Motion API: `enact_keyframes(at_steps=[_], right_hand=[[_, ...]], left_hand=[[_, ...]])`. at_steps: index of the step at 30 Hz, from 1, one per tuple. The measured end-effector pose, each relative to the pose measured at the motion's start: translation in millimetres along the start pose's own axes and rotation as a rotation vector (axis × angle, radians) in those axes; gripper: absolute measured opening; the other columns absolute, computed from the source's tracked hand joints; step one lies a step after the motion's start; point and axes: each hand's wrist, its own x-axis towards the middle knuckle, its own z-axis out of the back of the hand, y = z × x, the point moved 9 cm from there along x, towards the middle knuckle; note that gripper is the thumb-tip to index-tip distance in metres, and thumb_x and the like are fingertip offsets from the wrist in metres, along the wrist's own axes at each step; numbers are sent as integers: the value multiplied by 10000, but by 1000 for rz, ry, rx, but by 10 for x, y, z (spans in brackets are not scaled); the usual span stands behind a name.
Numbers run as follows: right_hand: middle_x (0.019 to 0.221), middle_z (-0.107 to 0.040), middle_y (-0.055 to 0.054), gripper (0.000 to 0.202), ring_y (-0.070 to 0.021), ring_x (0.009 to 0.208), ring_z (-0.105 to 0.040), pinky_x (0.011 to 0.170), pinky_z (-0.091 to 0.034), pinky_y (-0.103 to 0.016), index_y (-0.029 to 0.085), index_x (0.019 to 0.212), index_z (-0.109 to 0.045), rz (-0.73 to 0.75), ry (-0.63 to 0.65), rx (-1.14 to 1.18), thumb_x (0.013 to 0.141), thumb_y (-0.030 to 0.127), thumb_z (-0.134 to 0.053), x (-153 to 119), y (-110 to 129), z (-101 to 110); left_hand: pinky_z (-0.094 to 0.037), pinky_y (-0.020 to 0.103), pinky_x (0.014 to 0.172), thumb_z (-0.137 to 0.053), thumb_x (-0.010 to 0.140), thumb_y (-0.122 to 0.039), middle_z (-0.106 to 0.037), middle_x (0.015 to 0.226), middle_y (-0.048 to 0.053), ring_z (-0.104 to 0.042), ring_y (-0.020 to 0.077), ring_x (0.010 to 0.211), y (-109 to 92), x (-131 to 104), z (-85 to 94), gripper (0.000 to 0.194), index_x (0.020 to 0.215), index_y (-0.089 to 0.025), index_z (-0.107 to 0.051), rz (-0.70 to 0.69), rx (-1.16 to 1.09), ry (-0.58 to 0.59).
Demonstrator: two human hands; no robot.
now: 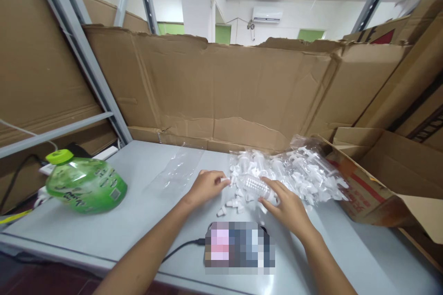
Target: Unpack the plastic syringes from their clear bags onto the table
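Note:
My right hand (285, 203) is closed around a transparent ribbed plastic bottle (255, 185), which lies tilted with one end toward my left hand. Between the thumb and fingers of my left hand (207, 186) is a small white plastic piece (225, 181), just left of the bottle's end and seemingly apart from it. Below and around the bottle are several loose white plastic parts (235, 203). Behind my right hand lies a transparent bag (308, 173) filled with white and see-through parts. My fingers partly hide the white piece and the bottle's near end.
A blurred-out phone (238, 245) with a black cable (183, 243) lies at the grey table's (148, 235) front. On the left stands a green jug (86, 184). A flat plastic bag (176, 170) lies behind my left hand. An open carton (367, 189) is on the right; cardboard (221, 87) walls the back.

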Motion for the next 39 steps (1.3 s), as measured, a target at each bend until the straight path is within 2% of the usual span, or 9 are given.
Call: enact_keyframes(at_steps=[4,8,11,15,19,24,28,35,39], right_hand=[[1196,-580,-48,463,-179,670,-616,705,-491,-353,317,1250,-460,-71,27,92,803,424,-520,8,-66,-46],[1078,-636,-73,482,-163,580,-570,652,-483,-341,237,1222,-466,-155,73,226,806,479,-493,9,-132,-155],[924,-668,-71,484,-194,608,-577,658,-474,-359,195,1196,-467,-200,105,287,822,501,-447,-1,-175,-247],[1073,-633,-83,438,-248,854,-605,805,-448,-394,213,1175,-476,-174,129,426,829,480,-455,5,-141,-338],[1155,-596,-72,375,-257,1052,-545,915,-395,-387,221,1141,-489,-92,195,521,839,442,-470,27,-21,-429],[1130,-599,-71,377,-252,1026,-556,898,-404,-379,212,1143,-482,-66,278,523,842,439,-473,16,71,-513],[1102,-610,-70,399,-257,993,-567,869,-421,-380,212,1145,-476,-57,304,505,831,459,-484,2,101,-518],[1190,-573,-80,388,-247,1111,-516,959,-368,-376,206,1165,-472,-55,210,537,850,432,-467,43,44,-469],[1188,-582,-83,409,-262,1094,-529,948,-380,-413,210,1196,-475,-56,240,570,854,433,-459,25,68,-495]], left_hand=[[-384,257,749,-581,733,-334,-607,805,9,-551,165,778,-113,-82,-227,217,913,-243,-661,-161,177,227],[-398,256,736,-579,733,-302,-606,868,25,-560,180,829,-58,-132,-372,233,943,-255,-669,-173,197,358],[-410,265,746,-541,768,-317,-610,892,32,-565,181,840,-38,-133,-393,256,988,-244,-650,-161,170,362],[-422,271,803,-482,815,-294,-610,984,42,-567,177,905,-93,-131,-429,296,1076,-230,-607,-189,101,311],[-403,283,895,-414,852,-239,-597,1079,57,-545,178,1011,-158,-144,-530,344,1159,-219,-567,-248,56,287],[-391,275,931,-396,853,-194,-585,1134,43,-526,173,1058,-246,-171,-570,310,1072,-221,-613,-327,25,292],[-404,282,917,-418,858,-235,-596,1099,52,-550,183,1011,-224,-157,-552,268,1036,-198,-614,-286,44,287],[-377,297,964,-382,879,-238,-573,1136,58,-520,182,1073,-230,-135,-631,308,1116,-203,-576,-302,81,270],[-378,293,963,-408,868,-219,-537,1222,41,-514,178,1094,-276,-163,-654,309,1113,-239,-596,-342,25,305]])
